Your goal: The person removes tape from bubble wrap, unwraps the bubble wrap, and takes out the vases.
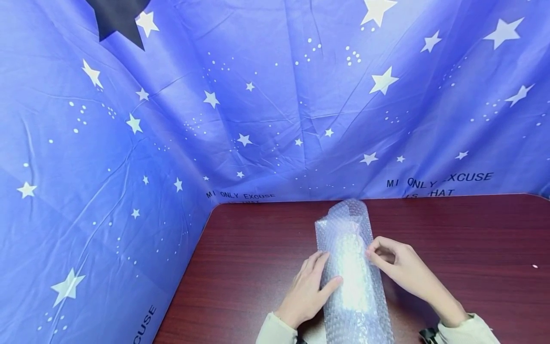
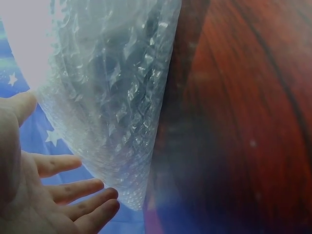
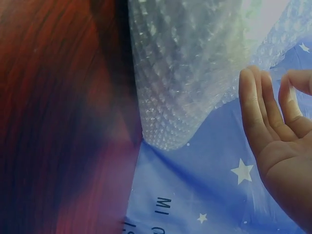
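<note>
"How much is done?"

"Let's go left to right. The starry cloth (image 1: 107,157) hangs at 10 o'clock, past the brown table (image 1: 253,258). Next comes the left hand (image 1: 306,289), and it has the bubble wrap (image 1: 355,282) by its left side. The wrap is laid out long on the table, so I'd guess the laying out is done. Its far end, up at 12 o'clock, looks loose and uneven, so I think the tidying and closing are left."

"Is there something inside?"

"I can't tell. A big white shine hides the middle. The near end runs out of sight at 6 o'clock, so I can't tell how that looks either."

"And where is the wrap from the fingers?"

"Left hand first. The wrap is at 3 o'clock from it. The fingers are nearly straight and spread a bit, with their tips by the wrap's left edge. The thumb is apart from them and rests on top. It isn't squeezing, as far as I can see."

"And the right hand (image 1: 399,265)?"

"The wrap is at 9 o'clock from that one. The thumb and pointing finger meet at the wrap's right edge, and they seem to pinch a little bit of it. In the right wrist view, the other fingers are long and close together."
</note>
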`<state>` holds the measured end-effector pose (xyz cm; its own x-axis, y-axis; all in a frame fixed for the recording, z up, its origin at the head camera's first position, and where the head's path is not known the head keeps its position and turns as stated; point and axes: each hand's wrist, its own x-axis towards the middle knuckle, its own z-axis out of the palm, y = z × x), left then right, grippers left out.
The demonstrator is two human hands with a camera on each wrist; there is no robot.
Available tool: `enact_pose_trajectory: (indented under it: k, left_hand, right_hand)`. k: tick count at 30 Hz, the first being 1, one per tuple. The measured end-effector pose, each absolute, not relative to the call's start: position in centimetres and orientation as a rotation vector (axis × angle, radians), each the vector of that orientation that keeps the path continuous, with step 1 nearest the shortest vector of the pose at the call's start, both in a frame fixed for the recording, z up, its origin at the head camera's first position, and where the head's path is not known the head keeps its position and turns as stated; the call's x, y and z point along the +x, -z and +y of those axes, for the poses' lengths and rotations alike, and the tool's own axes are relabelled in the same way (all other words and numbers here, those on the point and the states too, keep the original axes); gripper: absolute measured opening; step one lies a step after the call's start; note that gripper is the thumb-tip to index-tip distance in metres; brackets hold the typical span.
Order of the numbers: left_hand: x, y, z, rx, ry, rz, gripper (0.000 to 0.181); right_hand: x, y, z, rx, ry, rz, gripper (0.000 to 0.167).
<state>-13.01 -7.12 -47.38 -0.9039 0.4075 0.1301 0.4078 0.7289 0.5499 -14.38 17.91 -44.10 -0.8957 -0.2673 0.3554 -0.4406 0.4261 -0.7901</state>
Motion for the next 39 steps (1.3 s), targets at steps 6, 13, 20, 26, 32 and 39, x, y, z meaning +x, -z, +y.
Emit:
enact_pose_trajectory:
  k: [6, 13, 20, 26, 32, 39]
  left_hand:
    - [-13.0, 47.0, -7.2, -0.712, 0.911, -2.891, 0.067]
    - [-12.9, 47.1, -7.2, -0.705, 0.904, -2.883, 0.067]
    - [-12.8, 47.0, -7.2, -0.701, 0.904, -2.902, 0.068]
    - [-12.7, 46.8, -7.2, -0.737, 0.896, -2.858, 0.066]
    - [-12.7, 46.4, -7.0, -0.766, 0.896, -2.794, 0.06]
    - [-12.6, 45.6, -6.5, -0.759, 0.899, -2.767, 0.059]
  right_hand:
    - [-14.4, 43.7, 17.7, 0.642, -1.511, -2.476, 0.006]
    - [-14.5, 43.5, 17.5, 0.687, -1.592, -2.437, 0.008]
    - [-14.6, 43.4, 17.2, 0.687, -1.612, -2.439, 0.008]
    - [-14.4, 43.0, 16.9, 0.689, -1.623, -2.445, 0.008]
    - [-14.5, 42.8, 16.7, 0.688, -1.628, -2.445, 0.007]
    - [-14.7, 42.9, 16.6, 0.71, -1.662, -2.421, 0.009]
